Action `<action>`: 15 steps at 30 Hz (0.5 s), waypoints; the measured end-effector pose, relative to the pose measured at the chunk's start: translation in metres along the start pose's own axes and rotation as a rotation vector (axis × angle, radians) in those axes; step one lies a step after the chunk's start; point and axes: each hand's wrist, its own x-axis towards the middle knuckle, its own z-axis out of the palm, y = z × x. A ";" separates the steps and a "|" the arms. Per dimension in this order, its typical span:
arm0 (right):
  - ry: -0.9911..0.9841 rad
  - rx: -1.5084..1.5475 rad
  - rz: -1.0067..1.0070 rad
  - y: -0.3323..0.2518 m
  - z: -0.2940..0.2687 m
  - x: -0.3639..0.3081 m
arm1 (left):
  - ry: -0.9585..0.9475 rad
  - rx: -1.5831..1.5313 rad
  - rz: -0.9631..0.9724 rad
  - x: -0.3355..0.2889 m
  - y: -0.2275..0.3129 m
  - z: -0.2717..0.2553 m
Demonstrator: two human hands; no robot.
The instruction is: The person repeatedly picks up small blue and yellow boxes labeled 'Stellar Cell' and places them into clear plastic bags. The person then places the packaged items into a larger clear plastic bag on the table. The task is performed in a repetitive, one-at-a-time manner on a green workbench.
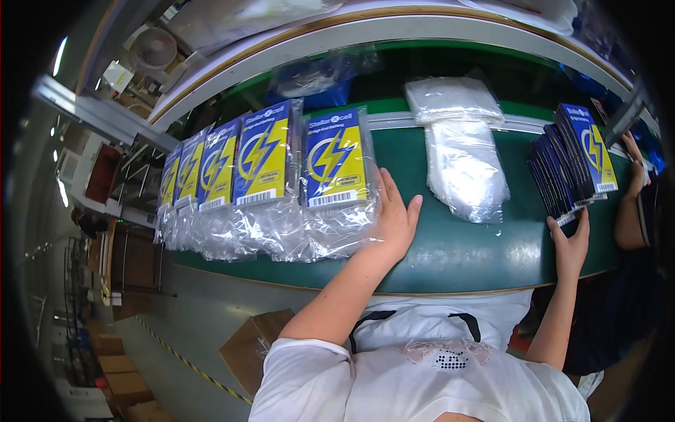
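Note:
Flat blue-and-yellow boxes in clear plastic bags stand in a leaning row at the left, the loose bag ends crumpled toward me. My left hand lies against the right side of the rightmost bagged box, fingers stretched and thumb apart; the bag hides part of the fingers. At the right, a leaning stack of unbagged boxes shows blue and yellow fronts. My right hand has its thumb and fingers around the near end of a box at the foot of this stack.
A pile of clear plastic bags lies mid-table on the green tabletop. Behind it, a blue bin sits under a shelf. Another person's arm reaches in at the far right. A cardboard box stands below the table.

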 end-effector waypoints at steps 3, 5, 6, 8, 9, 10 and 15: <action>-0.016 0.012 0.008 -0.004 0.000 -0.002 | -0.005 0.027 -0.005 0.000 -0.003 0.000; -0.024 0.020 0.005 -0.004 0.000 -0.001 | 0.015 0.090 0.013 0.000 -0.008 0.004; -0.026 0.016 0.008 -0.005 0.000 -0.001 | 0.008 0.078 0.011 0.000 -0.007 0.004; -0.029 0.007 0.014 -0.008 -0.001 -0.002 | -0.006 0.053 0.009 0.000 -0.007 0.002; -0.025 0.006 0.010 -0.006 -0.001 -0.001 | -0.006 0.039 0.009 0.000 -0.007 0.002; -0.020 0.004 0.006 -0.004 0.000 -0.001 | -0.007 0.025 0.009 0.000 -0.006 0.002; -0.018 0.023 -0.004 -0.001 0.001 0.000 | 0.009 0.044 0.034 0.001 -0.013 0.003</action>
